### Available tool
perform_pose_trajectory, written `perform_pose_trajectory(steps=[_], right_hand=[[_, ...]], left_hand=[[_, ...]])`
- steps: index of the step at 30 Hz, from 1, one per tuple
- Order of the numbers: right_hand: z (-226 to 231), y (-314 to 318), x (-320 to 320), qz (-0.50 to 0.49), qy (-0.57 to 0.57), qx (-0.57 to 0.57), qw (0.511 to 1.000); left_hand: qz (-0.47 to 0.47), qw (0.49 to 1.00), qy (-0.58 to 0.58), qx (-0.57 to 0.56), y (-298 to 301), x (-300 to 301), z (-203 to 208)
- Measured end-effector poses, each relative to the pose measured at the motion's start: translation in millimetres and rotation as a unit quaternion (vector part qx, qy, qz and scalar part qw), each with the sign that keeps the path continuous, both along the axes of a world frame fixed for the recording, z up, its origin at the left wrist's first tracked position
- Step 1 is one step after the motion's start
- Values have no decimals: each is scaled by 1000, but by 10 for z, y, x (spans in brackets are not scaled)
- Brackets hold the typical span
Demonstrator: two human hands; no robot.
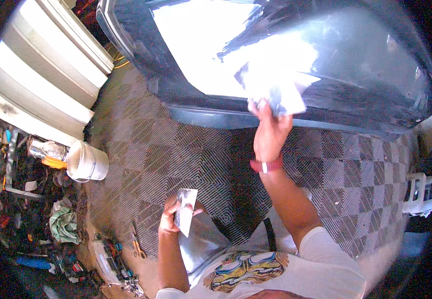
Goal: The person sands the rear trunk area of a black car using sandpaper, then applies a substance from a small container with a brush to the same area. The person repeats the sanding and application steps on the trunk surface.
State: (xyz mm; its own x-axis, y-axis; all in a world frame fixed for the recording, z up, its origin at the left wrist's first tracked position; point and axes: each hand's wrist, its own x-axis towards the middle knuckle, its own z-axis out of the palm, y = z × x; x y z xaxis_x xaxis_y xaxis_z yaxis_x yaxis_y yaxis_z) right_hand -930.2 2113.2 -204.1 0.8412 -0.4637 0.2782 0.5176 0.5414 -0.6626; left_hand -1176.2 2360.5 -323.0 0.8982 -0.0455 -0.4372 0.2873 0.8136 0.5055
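Observation:
My right hand [270, 130] reaches forward to the lower part of a dark car body panel [365, 74]. Its fingers are closed on a pale flat sheet [291, 97], blurred and washed out by glare, lying at or very near the panel. Whether it touches cannot be told. Bright white patches [191, 45] cover much of the panel's left and middle. Nearer my body, my left hand [170, 214] grips a thin, light grey rectangular plate [186, 212], tilted upright and away from the panel.
Ribbed floor tiles [186, 154] lie under the panel. At left stand a white bucket [87, 162] and a corrugated white door [41, 65]. Tools, a green cloth [65, 222] and scissors [137, 244] lie lower left. A grey plastic step stool [420, 194] stands at right.

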Motion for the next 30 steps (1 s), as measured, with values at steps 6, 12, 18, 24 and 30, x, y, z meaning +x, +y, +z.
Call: perform_pose_trajectory(steps=[6,12,18,24,30], right_hand=[[-1059,-796,-1037,77,106,-568,813],[-1018,-1719,-2148,117,103,-659,736],[-1401,-1705,-2981,236,213,-628,711],[-859,-1099,-2113,223,350,-148,897],[-688,-1188,-1720,467,345,-225,783]], left_hand=[[-44,998,-31,-10,65,237,-85],[-75,995,-55,-25,206,358,-293],[-52,999,-8,-12,154,564,-394],[-124,992,-1,20,-307,526,-205],[-251,968,-16,29,-584,490,180]])
